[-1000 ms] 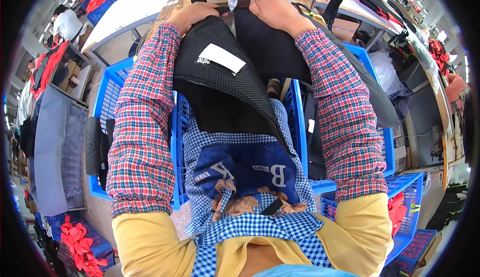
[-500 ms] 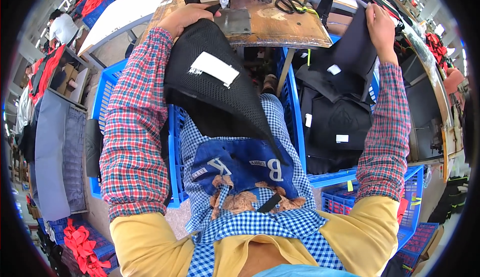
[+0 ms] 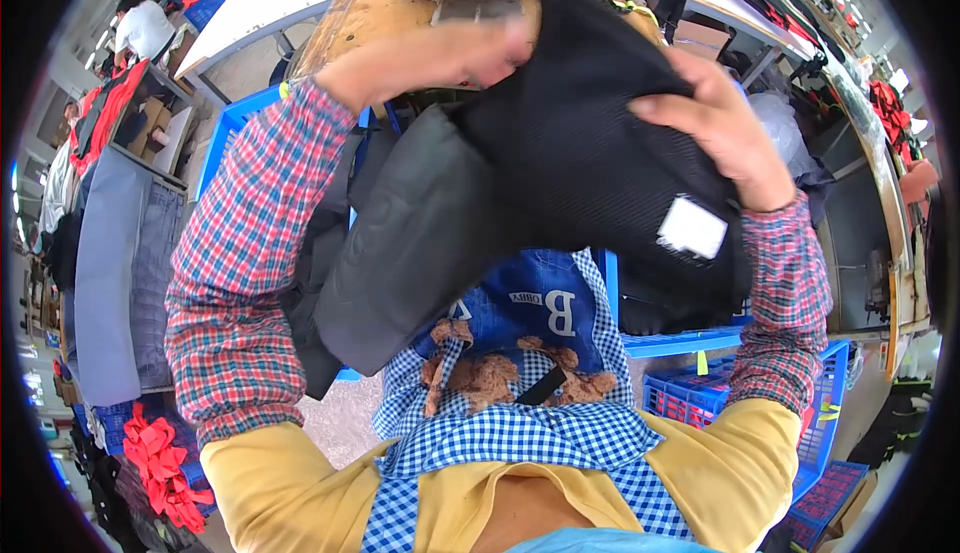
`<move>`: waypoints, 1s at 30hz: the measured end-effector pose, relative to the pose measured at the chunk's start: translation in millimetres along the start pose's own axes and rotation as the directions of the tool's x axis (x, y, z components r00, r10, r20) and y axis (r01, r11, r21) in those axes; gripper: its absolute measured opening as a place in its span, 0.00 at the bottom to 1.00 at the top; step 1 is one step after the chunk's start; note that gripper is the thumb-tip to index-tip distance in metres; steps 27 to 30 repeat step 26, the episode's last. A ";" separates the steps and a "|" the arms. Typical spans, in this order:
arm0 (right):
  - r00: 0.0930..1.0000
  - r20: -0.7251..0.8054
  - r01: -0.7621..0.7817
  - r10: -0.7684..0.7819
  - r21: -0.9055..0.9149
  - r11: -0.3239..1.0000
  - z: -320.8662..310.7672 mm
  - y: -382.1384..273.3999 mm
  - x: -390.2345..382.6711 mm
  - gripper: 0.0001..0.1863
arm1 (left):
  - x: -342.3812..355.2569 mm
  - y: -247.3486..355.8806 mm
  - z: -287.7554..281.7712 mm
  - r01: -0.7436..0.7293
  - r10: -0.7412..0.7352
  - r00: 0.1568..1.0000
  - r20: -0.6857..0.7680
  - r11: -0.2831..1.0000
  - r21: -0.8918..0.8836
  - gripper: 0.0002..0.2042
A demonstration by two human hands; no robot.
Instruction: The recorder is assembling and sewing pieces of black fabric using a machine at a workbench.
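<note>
A black mesh fabric piece with a white label hangs in front of me, over the right side of my lap. My right hand grips its upper right edge, thumb on the mesh and fingers partly behind it. Close by its upper left edge is my left hand, whose fingers are smeared by motion, so their hold is unclear. A smooth dark grey fabric piece slants down to the left, overlapping the mesh; where the two meet is hard to make out.
A worn wooden worktable with a machine stands ahead. Blue plastic crates flank my legs, and another blue crate sits at the lower right. Red fabric strips lie at the lower left. A person is at the far left.
The labelled mesh piece has swung from left to right. My right hand has come inward from the far right onto it. The smooth grey piece now shows at the left.
</note>
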State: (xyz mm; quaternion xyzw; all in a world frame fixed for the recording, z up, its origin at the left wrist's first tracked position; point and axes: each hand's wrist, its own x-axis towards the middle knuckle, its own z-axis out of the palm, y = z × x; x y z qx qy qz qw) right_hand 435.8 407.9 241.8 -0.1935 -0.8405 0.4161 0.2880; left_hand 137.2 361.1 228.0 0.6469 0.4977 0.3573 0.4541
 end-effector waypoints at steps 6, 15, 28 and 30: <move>0.869 -0.477 -0.044 0.128 0.182 0.982 -98.4 -22.3 -81.0 0.22 | -20.4 -13.5 32.6 -0.132 0.025 0.985 0.172 0.747 0.652 0.36; 0.588 -0.806 -0.141 0.066 -0.021 0.990 -136.8 62.0 -221.6 0.28 | -21.5 25.6 68.8 0.086 0.008 0.948 0.319 0.956 -0.282 0.17; 0.994 0.110 -0.002 0.027 -0.227 0.974 -0.8 49.5 -107.0 0.52 | -17.2 31.4 124.7 0.312 -0.185 0.882 0.433 0.919 -0.243 0.17; 0.994 0.110 -0.002 0.027 -0.227 0.974 -0.8 49.5 -107.0 0.52 | -17.2 31.4 124.7 0.312 -0.185 0.882 0.433 0.919 -0.243 0.17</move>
